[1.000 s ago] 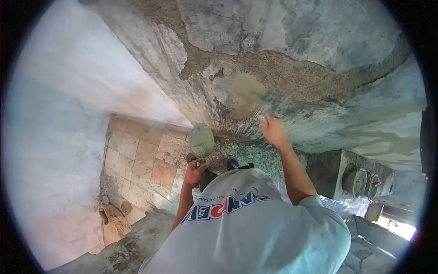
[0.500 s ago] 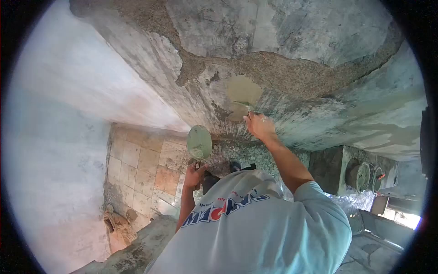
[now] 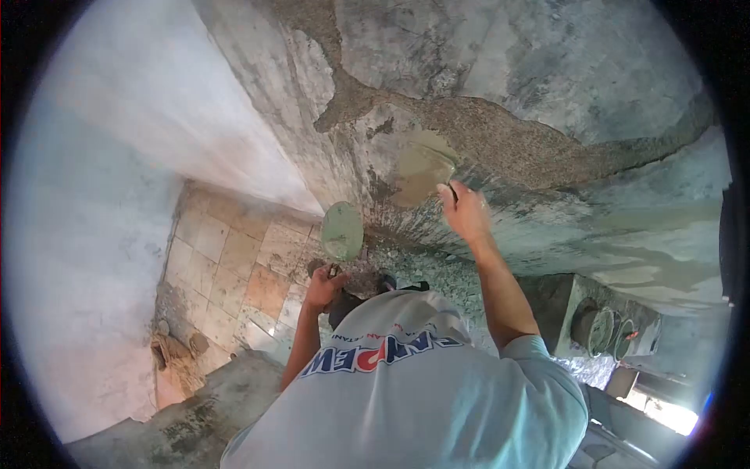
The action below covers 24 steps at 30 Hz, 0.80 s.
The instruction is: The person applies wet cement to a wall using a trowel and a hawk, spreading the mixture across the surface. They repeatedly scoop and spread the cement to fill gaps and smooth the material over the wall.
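My right hand point(image 3: 469, 215) is closed around the handle of a plastering trowel point(image 3: 447, 166), its blade pressed flat against the rough wall point(image 3: 516, 47). Under and beside the blade is a smooth patch of wet plaster point(image 3: 418, 176), greenish grey-brown. My left hand point(image 3: 324, 289) grips an oval, pale green plastering board point(image 3: 342, 227) from below. The board stands near the foot of the wall, left of the patch, and its face is smeared with plaster.
A strip of exposed coarse render point(image 3: 500, 129) runs across the wall. White wall point(image 3: 226, 125) meets it at the left corner. Below are stained floor tiles point(image 3: 226, 242) and a rubble-strewn strip. Buckets point(image 3: 601, 328) stand by a concrete block at right; a brown sack-like heap lies lower left.
My right hand has moved right with the trowel, and its blade has turned to a steeper slant on the patch. My left hand and the board have risen slightly. The whole view has tilted.
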Available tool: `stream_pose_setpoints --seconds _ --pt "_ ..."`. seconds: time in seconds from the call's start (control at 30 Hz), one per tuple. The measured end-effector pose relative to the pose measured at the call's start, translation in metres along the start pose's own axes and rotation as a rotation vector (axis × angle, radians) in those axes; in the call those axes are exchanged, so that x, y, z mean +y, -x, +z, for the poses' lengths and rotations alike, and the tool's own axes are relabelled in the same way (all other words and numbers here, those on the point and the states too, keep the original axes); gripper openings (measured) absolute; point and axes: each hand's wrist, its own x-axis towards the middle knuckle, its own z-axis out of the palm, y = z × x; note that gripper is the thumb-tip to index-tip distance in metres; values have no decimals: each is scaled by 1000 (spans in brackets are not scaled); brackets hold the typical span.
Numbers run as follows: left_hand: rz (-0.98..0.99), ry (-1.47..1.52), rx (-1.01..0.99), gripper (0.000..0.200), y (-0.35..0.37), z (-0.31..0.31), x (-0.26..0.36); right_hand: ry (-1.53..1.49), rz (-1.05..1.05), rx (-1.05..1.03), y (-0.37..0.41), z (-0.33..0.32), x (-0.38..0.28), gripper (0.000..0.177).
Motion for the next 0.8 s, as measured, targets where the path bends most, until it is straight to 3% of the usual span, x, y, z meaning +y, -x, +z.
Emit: stream_pose_setpoints --seconds 0.03,0.1,0.13,0.27,0.33,0.43,0.63,0.73,0.8 --pt "131 -35 -18 22 -4 -3 -7 -43 -4 30 1 -3 2 41" --pt "-99 95 7 20 2 0 -3 -102 -43 159 7 -3 10 41" --pt "-104 101 23 19 4 2 1 -132 -64 223 10 -4 13 41" --pt "-60 119 37 22 1 6 -22 -118 -17 91 23 -6 21 40" --pt "-145 50 49 23 8 5 -6 63 -34 -67 32 31 29 39" --pt "-108 11 31 27 12 4 6 193 -29 -266 35 83 32 38" --pt "-83 106 9 29 1 1 -15 254 106 -297 21 114 27 33" --pt "5 101 63 28 2 -3 -19 231 79 -211 21 100 12 35" --pt "-49 126 59 27 4 -3 -22 219 57 -112 20 82 -6 33"
